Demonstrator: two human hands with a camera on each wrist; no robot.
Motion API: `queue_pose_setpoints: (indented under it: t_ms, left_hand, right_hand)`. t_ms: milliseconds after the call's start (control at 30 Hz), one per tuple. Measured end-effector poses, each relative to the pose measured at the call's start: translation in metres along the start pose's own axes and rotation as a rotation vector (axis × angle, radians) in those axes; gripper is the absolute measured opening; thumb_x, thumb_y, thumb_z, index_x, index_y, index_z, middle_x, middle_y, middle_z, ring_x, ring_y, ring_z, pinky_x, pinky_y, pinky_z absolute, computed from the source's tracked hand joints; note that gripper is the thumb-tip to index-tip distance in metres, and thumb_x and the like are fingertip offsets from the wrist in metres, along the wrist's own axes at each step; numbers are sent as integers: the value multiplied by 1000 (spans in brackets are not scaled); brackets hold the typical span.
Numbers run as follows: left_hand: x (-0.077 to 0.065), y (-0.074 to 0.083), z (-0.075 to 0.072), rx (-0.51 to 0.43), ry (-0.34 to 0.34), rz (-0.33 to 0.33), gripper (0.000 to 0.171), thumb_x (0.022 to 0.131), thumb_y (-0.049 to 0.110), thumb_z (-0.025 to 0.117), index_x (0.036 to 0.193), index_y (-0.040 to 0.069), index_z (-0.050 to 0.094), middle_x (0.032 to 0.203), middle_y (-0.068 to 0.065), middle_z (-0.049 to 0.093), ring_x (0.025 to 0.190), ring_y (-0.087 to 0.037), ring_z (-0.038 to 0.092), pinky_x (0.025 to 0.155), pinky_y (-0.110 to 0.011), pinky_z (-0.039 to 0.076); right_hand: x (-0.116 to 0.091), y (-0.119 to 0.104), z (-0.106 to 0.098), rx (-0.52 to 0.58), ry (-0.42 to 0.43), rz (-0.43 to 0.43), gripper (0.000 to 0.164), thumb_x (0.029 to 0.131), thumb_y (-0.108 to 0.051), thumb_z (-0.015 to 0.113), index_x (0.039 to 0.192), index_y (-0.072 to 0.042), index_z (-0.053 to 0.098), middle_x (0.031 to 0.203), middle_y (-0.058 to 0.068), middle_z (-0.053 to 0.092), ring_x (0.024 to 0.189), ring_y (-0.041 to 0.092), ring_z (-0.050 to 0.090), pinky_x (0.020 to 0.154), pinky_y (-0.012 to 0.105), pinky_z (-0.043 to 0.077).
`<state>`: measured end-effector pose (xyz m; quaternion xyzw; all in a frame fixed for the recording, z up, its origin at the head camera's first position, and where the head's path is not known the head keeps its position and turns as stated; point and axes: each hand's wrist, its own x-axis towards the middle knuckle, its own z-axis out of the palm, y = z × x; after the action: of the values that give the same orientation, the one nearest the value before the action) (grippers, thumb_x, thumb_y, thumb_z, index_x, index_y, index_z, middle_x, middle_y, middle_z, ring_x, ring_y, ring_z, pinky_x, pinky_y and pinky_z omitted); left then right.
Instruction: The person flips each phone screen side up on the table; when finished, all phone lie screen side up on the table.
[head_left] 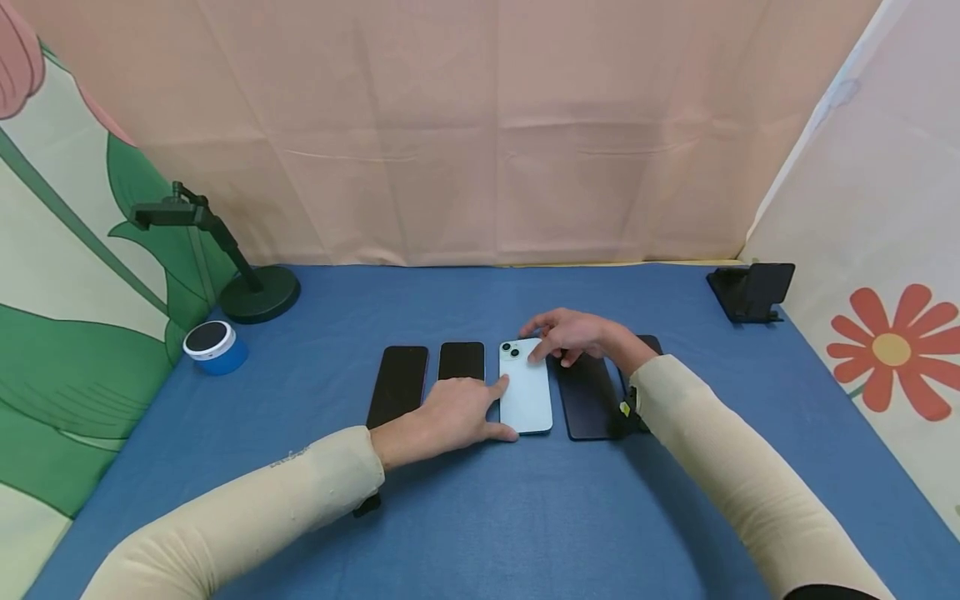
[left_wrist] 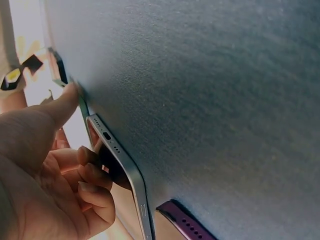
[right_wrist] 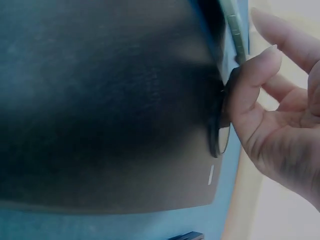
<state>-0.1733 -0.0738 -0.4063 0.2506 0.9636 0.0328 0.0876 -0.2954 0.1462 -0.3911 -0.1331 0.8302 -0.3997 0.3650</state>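
A light blue phone (head_left: 527, 400) lies back up on the blue cloth, its camera lenses at the far end. My left hand (head_left: 457, 412) touches its left side, index fingertip on the long edge and thumb by the near corner. In the left wrist view, that thumb (left_wrist: 65, 102) stretches along the phone's edge while the other fingers bend loosely. My right hand (head_left: 573, 336) reaches over the far end, fingertips at the top right corner. A black-screened phone (head_left: 462, 358) lies partly under my left hand. Beneath my right hand is a dark flat device (head_left: 588, 408).
Another dark phone (head_left: 397, 379) lies at the row's left, and one more dark device (head_left: 651, 342) is mostly behind my right forearm. A black jointed stand (head_left: 260, 296) and a blue-and-white round object (head_left: 217, 350) stand far left. A black holder (head_left: 752, 292) stands far right.
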Motion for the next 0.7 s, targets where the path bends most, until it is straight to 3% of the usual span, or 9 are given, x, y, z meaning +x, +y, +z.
queue_pose_setpoints:
  t_ms: [400, 700]
  left_hand:
    - [1, -2, -2, -36, -20, 2, 85, 83, 69, 67, 149, 19, 50, 104, -3, 74, 78, -12, 60, 55, -28, 47]
    - [1, -3, -2, -47, -30, 6, 83, 83, 67, 68, 150, 21, 49, 103, -3, 74, 75, -12, 58, 52, -27, 44]
  right_hand:
    - [-9, 6, 2, -58, 25, -78, 54, 89, -15, 76, 140, -21, 60, 102, 10, 55, 70, 19, 45, 57, 32, 46]
    - [-12, 2, 0, -96, 13, -43, 57, 86, -16, 78, 140, -23, 61, 114, 11, 59, 70, 19, 48, 56, 29, 47]
